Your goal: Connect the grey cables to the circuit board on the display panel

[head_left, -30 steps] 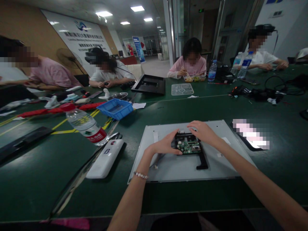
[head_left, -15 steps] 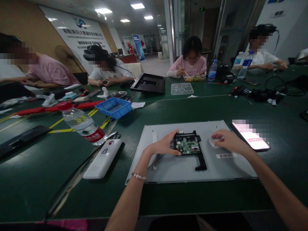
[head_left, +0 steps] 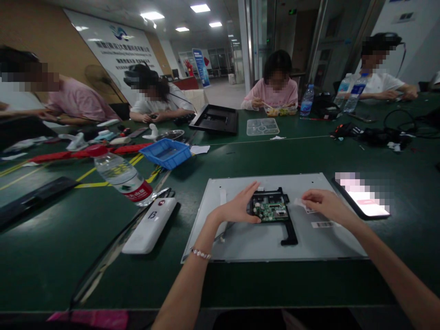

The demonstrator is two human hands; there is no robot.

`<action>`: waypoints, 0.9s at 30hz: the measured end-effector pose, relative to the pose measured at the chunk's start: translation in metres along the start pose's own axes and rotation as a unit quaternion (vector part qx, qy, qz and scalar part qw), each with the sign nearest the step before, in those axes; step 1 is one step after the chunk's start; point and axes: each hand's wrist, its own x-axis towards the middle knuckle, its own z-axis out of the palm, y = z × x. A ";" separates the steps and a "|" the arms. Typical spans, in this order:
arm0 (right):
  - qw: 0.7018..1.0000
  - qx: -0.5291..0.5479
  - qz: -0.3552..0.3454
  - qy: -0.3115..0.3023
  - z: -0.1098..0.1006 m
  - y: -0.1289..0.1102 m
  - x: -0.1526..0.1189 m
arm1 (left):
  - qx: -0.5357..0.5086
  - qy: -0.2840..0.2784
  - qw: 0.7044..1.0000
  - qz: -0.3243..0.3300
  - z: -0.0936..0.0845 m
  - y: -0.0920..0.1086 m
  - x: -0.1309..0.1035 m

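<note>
A flat grey panel [head_left: 254,247] lies on the green table. On it rests a black frame [head_left: 290,231] with a green circuit board [head_left: 270,211]. My left hand [head_left: 239,206] spans the frame's left side, thumb at the lower edge and fingers spread toward the top. My right hand [head_left: 321,204] is closed in a pinch on a small translucent piece of tape [head_left: 298,202], above the panel's right part. Below that hand a barcode label [head_left: 322,224] is stuck to the panel.
Left of the panel are a white power bank [head_left: 150,227], a tilted water bottle [head_left: 123,179] and a blue tray [head_left: 167,155]. A lit phone [head_left: 364,197] lies at right. Several people sit around the table, one beside a food container [head_left: 280,111].
The camera view has shifted slightly. My right hand's pinched fingers have moved a little, and more of the translucent piece shows at their tips. My left hand remains on the frame.
</note>
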 end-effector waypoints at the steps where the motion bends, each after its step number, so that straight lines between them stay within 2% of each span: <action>1: 1.000 0.023 0.007 -0.010 0.002 -0.001 0.000 | 0.013 0.001 1.000 0.007 0.000 0.004 0.001; 6: 0.994 0.077 0.046 -0.063 0.017 0.001 0.003 | 0.070 0.039 0.995 0.066 0.007 0.030 0.009; 9: 0.994 0.084 0.021 -0.066 0.024 0.003 0.005 | 0.085 0.067 0.988 0.109 0.018 0.047 0.016; 13: 0.994 0.085 -0.010 -0.063 0.028 0.002 0.005 | 0.139 0.085 0.979 0.123 0.034 0.061 0.022; 19: 0.996 0.067 -0.040 -0.045 0.034 -0.003 0.004 | 0.195 0.068 0.969 0.140 0.045 0.063 0.024; 24: 0.998 -0.016 -0.067 0.011 0.036 -0.008 0.001 | 0.193 0.075 0.969 0.136 0.046 0.062 0.024; 27: 0.994 -0.050 -0.091 0.024 0.036 -0.014 -0.002 | 0.195 0.075 0.969 0.133 0.046 0.063 0.024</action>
